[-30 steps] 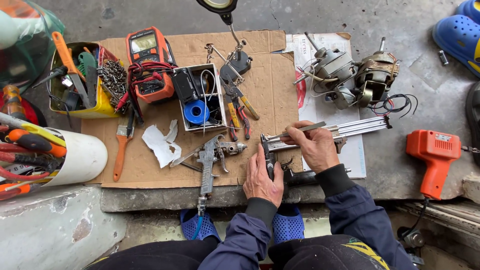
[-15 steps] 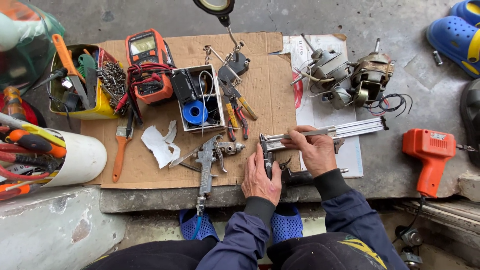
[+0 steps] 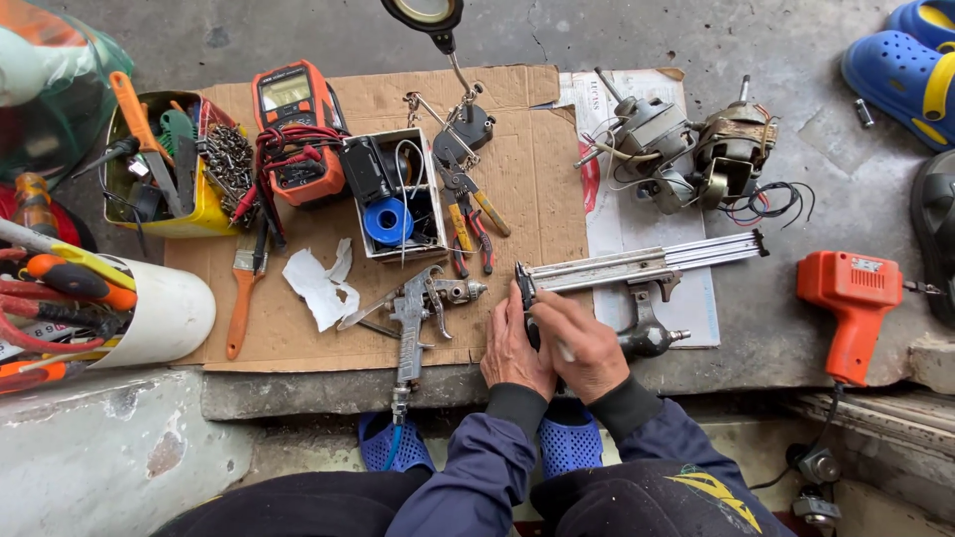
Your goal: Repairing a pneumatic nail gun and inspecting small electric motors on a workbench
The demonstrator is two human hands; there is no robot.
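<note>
- Both hands have drawn together since the earlier frames: the right hand (image 3: 587,343), which was stretched out along the long silver rail, now sits close beside the left hand (image 3: 515,348) at the near end of the tool.
- Between them lies a pneumatic nail gun (image 3: 637,268), its silver magazine rail running right across a white printed sheet (image 3: 637,224), its dark grip pointing towards the person.
- Left hand is curled round the tool's black head end; right hand is closed over the body just beside it, with something pale and slim showing under its fingers. What that is I cannot tell.
- Just left of the hands, a metal spray gun (image 3: 413,308) lies on the cardboard sheet (image 3: 537,159), a hose trailing off its near edge.
- Crumpled white paper (image 3: 318,283) and an orange-handled brush (image 3: 242,298) lie further left.
- Behind the hands: pliers (image 3: 468,214), a white open box (image 3: 393,194) holding a blue spool, and an orange multimeter (image 3: 293,129) with red leads.
- Two bare fan motors (image 3: 686,154) with loose wires rest at the far right of the sheet.
- An orange soldering gun (image 3: 851,303) lies well apart on the concrete, to the right.
- A yellow tub (image 3: 204,214) of screwdrivers and screws stands at far left.
</note>
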